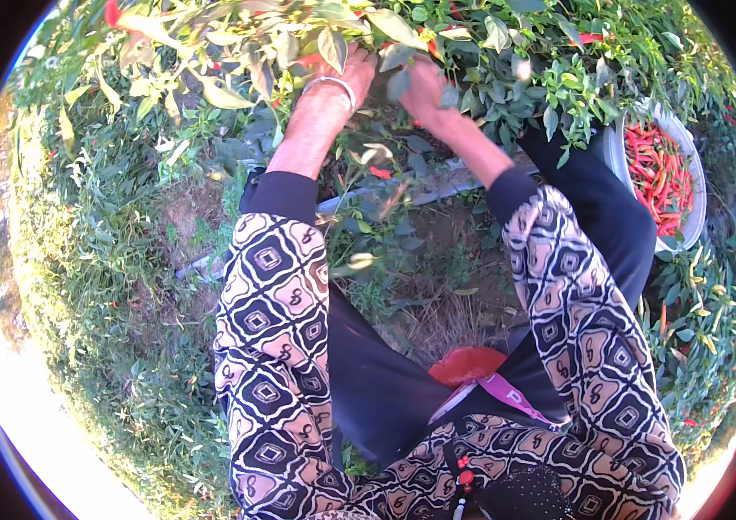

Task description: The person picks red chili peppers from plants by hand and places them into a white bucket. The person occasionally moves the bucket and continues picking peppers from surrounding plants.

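My left hand point(356, 75), with a pale bracelet at the wrist, reaches into a chili pepper plant point(400, 26) at the top of the view. Close to its right, my right hand point(423, 88) is among the same leaves. Foliage and blur hide the fingers of both, so whether either holds anything cannot be told. Red chili peppers point(587, 39) hang among the leaves. At the right, beyond my bent knee, stands a pale round tub point(620, 156) holding many picked red chili peppers point(660, 179).
Dense pepper plants point(121, 273) spread on both sides. A pale strip point(446, 185) lies on the soil under my forearms. Between my dark-trousered legs are a red round object point(468, 364) and a pink band point(511, 393) with lettering. A loose red pepper point(379, 172) lies among low leaves.
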The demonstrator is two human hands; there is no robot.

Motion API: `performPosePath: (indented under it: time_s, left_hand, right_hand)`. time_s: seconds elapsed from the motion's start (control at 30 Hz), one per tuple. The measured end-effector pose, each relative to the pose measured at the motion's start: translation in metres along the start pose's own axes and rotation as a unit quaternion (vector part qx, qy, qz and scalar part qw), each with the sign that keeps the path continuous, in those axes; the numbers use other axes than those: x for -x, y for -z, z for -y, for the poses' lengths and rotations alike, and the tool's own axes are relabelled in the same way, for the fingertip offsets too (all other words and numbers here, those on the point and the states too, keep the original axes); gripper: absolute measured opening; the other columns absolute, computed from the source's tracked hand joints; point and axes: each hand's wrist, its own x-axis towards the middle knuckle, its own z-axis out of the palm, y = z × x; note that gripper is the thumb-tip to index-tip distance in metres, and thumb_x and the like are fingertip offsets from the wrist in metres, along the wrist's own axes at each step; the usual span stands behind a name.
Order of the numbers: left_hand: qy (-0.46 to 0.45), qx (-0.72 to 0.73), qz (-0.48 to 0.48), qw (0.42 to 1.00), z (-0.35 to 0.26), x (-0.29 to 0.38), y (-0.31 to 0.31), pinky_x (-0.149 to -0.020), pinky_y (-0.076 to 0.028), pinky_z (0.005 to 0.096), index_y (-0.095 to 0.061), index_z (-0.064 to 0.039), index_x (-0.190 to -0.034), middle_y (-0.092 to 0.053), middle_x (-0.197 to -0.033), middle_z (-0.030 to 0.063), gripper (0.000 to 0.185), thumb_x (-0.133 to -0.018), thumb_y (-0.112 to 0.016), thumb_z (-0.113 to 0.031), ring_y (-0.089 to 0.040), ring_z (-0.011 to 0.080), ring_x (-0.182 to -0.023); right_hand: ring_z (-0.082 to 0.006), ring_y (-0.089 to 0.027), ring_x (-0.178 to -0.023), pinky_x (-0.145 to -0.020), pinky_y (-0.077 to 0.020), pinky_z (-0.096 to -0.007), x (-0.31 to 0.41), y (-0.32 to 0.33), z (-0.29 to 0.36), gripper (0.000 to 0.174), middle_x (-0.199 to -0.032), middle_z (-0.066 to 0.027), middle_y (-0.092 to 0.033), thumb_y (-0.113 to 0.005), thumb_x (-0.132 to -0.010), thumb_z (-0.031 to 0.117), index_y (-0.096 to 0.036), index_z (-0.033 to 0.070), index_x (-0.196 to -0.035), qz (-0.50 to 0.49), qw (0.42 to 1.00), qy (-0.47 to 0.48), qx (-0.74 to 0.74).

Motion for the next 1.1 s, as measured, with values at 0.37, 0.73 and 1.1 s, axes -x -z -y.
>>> performPosePath:
  time_s: [0.37,0.73,1.1]
  left_hand:
    - [-0.006,-0.016,0.021,1.0,0.012,-0.018,-0.074,-0.105,-0.032,0.0364,-0.067,-0.017,-0.099,-0.064,-0.091,0.0051,0.027,-0.078,-0.051,-0.01,-0.053,0.0215,-0.104]
    - [-0.009,-0.03,0.038,0.999,0.013,0.039,0.011,-0.09,-0.044,0.0415,-0.068,-0.009,-0.091,-0.058,-0.114,0.0104,0.024,-0.076,-0.061,-0.026,-0.054,0.0291,-0.108]
    - [-0.106,-0.098,-0.026,0.989,0.119,0.05,0.048,-0.088,-0.045,0.0341,-0.071,-0.012,-0.084,-0.053,-0.118,0.0007,0.023,-0.069,-0.056,-0.005,-0.05,0.0219,-0.109]
  right_hand:
    - [-0.0365,-0.061,-0.091,-0.083,-0.0483,-0.0444,0.037,-0.036,0.008,0.032,-0.091,-0.0216,-0.064,-0.055,-0.07,0.013,-0.059,0.004,-0.101,0.207,0.957,-0.194,0.051]
    - [-0.0329,-0.065,-0.081,-0.078,-0.0517,-0.0398,0.02,-0.006,0.07,0.018,-0.08,-0.0215,-0.065,-0.055,-0.069,0.012,-0.068,0.002,-0.078,0.218,0.956,-0.192,-0.043]
    - [-0.0243,-0.067,-0.075,-0.073,-0.052,-0.0333,-0.099,0.05,0.003,0.03,-0.087,-0.0191,-0.067,-0.05,-0.073,0.001,-0.065,-0.001,-0.099,0.22,0.967,-0.106,0.077]
